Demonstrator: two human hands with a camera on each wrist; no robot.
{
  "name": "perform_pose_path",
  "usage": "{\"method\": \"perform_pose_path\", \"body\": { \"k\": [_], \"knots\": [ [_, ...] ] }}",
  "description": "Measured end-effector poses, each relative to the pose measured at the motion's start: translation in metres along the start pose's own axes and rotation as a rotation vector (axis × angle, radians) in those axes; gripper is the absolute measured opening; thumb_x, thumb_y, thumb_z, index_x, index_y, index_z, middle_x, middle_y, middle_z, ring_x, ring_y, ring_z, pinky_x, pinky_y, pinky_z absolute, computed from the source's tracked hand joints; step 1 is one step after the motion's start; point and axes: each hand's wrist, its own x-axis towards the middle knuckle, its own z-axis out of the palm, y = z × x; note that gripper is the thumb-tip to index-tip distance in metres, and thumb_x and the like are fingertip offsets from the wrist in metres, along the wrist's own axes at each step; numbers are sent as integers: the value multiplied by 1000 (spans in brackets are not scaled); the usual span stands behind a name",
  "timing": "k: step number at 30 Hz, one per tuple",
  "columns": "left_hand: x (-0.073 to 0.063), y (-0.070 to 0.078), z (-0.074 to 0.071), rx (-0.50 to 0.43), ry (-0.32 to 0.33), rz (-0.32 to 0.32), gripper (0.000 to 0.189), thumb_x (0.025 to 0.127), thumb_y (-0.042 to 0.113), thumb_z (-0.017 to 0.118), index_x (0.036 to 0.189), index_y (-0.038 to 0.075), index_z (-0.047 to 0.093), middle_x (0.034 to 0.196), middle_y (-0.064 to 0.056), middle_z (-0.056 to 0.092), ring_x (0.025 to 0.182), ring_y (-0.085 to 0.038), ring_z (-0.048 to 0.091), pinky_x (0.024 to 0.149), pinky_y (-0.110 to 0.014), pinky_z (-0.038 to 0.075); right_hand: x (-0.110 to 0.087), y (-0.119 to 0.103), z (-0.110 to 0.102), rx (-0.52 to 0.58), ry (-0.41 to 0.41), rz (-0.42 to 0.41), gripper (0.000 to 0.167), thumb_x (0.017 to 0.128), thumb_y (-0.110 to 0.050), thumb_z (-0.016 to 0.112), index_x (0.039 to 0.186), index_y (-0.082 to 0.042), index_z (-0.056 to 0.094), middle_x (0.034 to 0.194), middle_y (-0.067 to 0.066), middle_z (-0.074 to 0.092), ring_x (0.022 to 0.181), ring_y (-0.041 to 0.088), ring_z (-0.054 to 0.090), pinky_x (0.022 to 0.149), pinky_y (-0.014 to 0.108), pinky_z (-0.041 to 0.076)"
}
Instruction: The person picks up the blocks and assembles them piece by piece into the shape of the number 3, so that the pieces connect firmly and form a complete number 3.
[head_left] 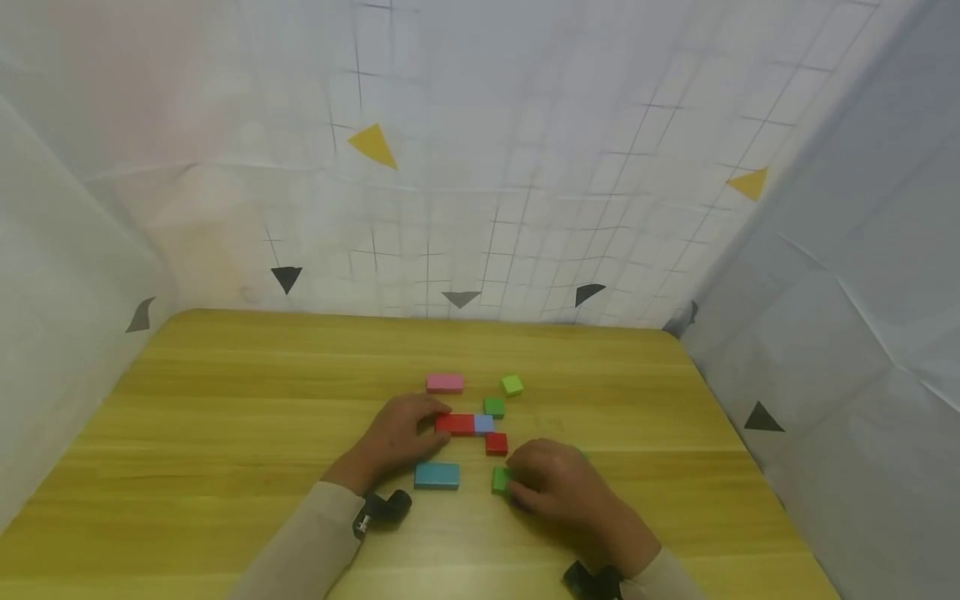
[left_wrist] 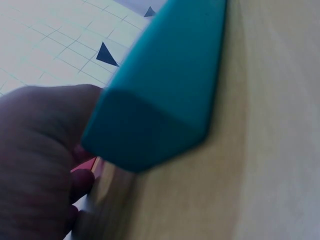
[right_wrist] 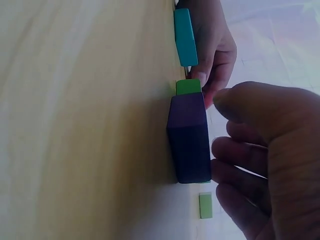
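Observation:
My left hand (head_left: pixel 396 435) pinches the left end of a long red block (head_left: pixel 459 424), thumb on the near side and fingers on the far side. A light blue block (head_left: pixel 483 424) meets the red block's right end. A small red block (head_left: pixel 496 443) lies just below and right of it. The right hand (head_left: pixel 558 483), fingers loosely bent, hovers at a green block (head_left: pixel 500 481). In the right wrist view, a dark purple block (right_wrist: pixel 189 140) lies beneath its fingers, with a gap between thumb and fingers; the hand hides that block from the head view.
A teal block (head_left: pixel 437 476) lies nearer me, beside the left wrist. Farther back are a pink block (head_left: pixel 445 383), a lime block (head_left: pixel 512 385) and a small green block (head_left: pixel 493 407). Another green piece (head_left: pixel 581 452) peeks out behind the right hand. White patterned sheets surround the wooden table (head_left: pixel 247 433).

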Motion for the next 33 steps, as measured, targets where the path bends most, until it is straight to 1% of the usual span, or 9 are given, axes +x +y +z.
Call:
{"method": "perform_pose_path", "body": {
  "k": [3, 7, 14, 23, 26, 33],
  "knots": [
    [0, 0, 0, -1, 5, 5, 37, 88, 34, 74, 123, 21, 69, 122, 8, 67, 122, -16, 58, 107, -39, 44, 1, -4, -1, -4, -41, 39, 16, 88, -31, 76, 99, -21, 73, 98, -13, 69, 95, 4, 65, 82, 26, 57],
    [0, -1, 0, -2, 5, 7, 37, 88, 35, 74, 123, 21, 69, 120, 9, 67, 121, -16, 58, 106, -39, 45, 3, -8, -3, -8, -63, 62, 13, 86, -31, 77, 95, -22, 73, 95, -13, 69, 93, 3, 64, 83, 26, 57],
    [1, 0, -2, 12, -7, 6, 39, 88, 35, 73, 124, 20, 69, 123, 6, 68, 122, -18, 58, 106, -41, 45, 5, -13, -3, -9, -60, 62, 15, 85, -30, 79, 95, -21, 75, 99, -10, 70, 96, 6, 66, 84, 27, 57],
    [1, 1, -2, -13, -9, -13, 39, 89, 35, 73, 124, 19, 69, 124, 6, 67, 124, -18, 57, 108, -42, 44, 4, -13, 1, -13, -79, 85, 15, 84, -32, 79, 93, -21, 75, 96, -12, 68, 89, 3, 62, 80, 24, 56],
    [1, 1, -3, -18, -9, -14, 39, 89, 35, 73, 125, 19, 69, 125, 5, 67, 124, -19, 57, 108, -43, 44, 5, -15, 1, -18, -84, 105, 14, 84, -33, 78, 93, -22, 75, 95, -12, 68, 88, 3, 62, 79, 24, 57],
    [0, 0, -2, 9, 6, 16, 39, 88, 34, 73, 123, 18, 69, 123, 6, 68, 122, -18, 58, 106, -42, 45, 7, -22, 1, -59, -96, 175, 17, 86, -36, 76, 94, -22, 76, 97, -11, 68, 88, 3, 62, 79, 27, 57]
  ]
}}
